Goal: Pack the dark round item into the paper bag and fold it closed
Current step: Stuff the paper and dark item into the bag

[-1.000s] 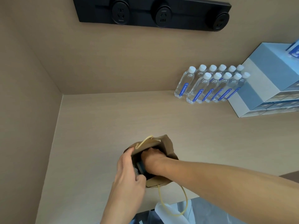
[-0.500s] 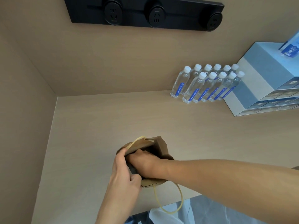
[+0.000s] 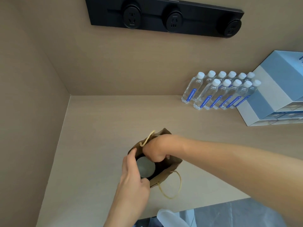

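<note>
A brown paper bag (image 3: 164, 175) with cream cord handles stands open near the counter's front edge. Inside it sits the dark round item (image 3: 145, 167), its flat grey top facing up. My left hand (image 3: 132, 177) pinches the bag's near-left rim, thumb outside and fingers on the edge. My right hand (image 3: 157, 149) hovers over the far side of the mouth with its fingers curled down into the bag, off the item. Whether those fingers hold the paper is hidden.
Several water bottles (image 3: 219, 94) stand at the back right beside stacked blue-and-white boxes (image 3: 270, 95). A black socket strip (image 3: 164, 17) is on the back wall. A side wall closes the left. A white object (image 3: 170, 218) lies below the counter edge.
My right hand has lifted off the round item and drawn back toward the bag's far rim, uncovering the item's grey top. My left hand keeps its hold on the rim.
</note>
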The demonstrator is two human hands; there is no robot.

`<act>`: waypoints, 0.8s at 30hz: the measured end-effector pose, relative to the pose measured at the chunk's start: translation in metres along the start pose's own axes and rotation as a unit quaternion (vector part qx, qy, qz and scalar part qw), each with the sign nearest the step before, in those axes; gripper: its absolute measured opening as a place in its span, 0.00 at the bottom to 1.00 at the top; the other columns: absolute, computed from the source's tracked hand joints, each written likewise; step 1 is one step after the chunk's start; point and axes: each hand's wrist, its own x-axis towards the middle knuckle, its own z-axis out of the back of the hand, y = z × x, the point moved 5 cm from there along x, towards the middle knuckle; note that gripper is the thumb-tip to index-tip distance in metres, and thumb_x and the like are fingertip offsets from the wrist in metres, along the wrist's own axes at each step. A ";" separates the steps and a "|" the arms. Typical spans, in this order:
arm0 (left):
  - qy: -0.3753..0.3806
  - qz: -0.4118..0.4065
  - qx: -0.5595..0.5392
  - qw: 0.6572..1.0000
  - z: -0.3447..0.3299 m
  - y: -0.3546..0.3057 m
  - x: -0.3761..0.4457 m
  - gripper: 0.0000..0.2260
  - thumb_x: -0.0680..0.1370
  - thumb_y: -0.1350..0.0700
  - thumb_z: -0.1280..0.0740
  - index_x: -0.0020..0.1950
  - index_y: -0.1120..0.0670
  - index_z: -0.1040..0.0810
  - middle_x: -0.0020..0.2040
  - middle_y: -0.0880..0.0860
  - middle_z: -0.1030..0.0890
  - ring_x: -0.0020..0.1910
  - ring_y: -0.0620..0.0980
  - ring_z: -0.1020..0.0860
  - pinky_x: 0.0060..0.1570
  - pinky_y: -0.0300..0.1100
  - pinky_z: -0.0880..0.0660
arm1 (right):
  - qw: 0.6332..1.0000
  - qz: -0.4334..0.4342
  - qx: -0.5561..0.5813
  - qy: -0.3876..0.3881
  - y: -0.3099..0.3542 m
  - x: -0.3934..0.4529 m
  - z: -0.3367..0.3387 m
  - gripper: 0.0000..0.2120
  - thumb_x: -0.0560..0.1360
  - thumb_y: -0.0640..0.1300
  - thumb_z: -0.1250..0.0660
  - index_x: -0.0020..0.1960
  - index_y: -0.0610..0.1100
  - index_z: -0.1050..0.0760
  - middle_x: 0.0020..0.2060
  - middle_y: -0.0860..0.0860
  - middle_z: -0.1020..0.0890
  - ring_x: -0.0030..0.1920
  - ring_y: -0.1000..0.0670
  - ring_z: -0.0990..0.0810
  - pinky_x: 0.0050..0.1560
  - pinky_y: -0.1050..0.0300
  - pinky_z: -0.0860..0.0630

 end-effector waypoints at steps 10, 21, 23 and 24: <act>-0.002 0.013 0.007 1.000 -0.007 0.011 0.000 0.41 0.73 0.69 0.43 0.76 0.38 0.56 0.80 0.47 0.47 0.69 0.51 0.31 0.57 0.38 0.34 | 0.982 -0.049 0.033 0.177 -0.004 0.029 -0.040 0.10 0.80 0.44 0.40 0.49 0.38 0.26 0.32 0.44 0.24 0.26 0.47 0.31 0.29 0.58 0.32; -0.006 -0.004 0.000 1.000 -0.011 0.012 0.005 0.40 0.74 0.70 0.42 0.77 0.41 0.55 0.78 0.43 0.46 0.56 0.41 0.33 0.53 0.35 0.36 | 0.982 0.016 -0.115 0.150 0.005 0.021 -0.042 0.14 0.75 0.36 0.36 0.30 0.41 0.28 0.26 0.47 0.27 0.25 0.47 0.31 0.26 0.59 0.32; -0.004 -0.007 0.002 1.000 -0.011 0.011 0.006 0.40 0.74 0.70 0.42 0.77 0.42 0.54 0.78 0.44 0.45 0.54 0.41 0.33 0.53 0.36 0.36 | 0.982 0.005 -0.095 0.160 0.007 0.015 -0.036 0.14 0.76 0.38 0.37 0.32 0.41 0.29 0.27 0.46 0.28 0.25 0.47 0.32 0.27 0.59 0.32; -0.003 -0.009 0.003 1.000 -0.012 0.011 0.006 0.40 0.74 0.70 0.42 0.77 0.42 0.54 0.77 0.44 0.44 0.51 0.41 0.32 0.53 0.36 0.36 | 0.982 0.001 -0.095 0.164 0.008 0.011 -0.032 0.14 0.76 0.39 0.38 0.32 0.41 0.30 0.27 0.46 0.28 0.26 0.47 0.32 0.28 0.59 0.32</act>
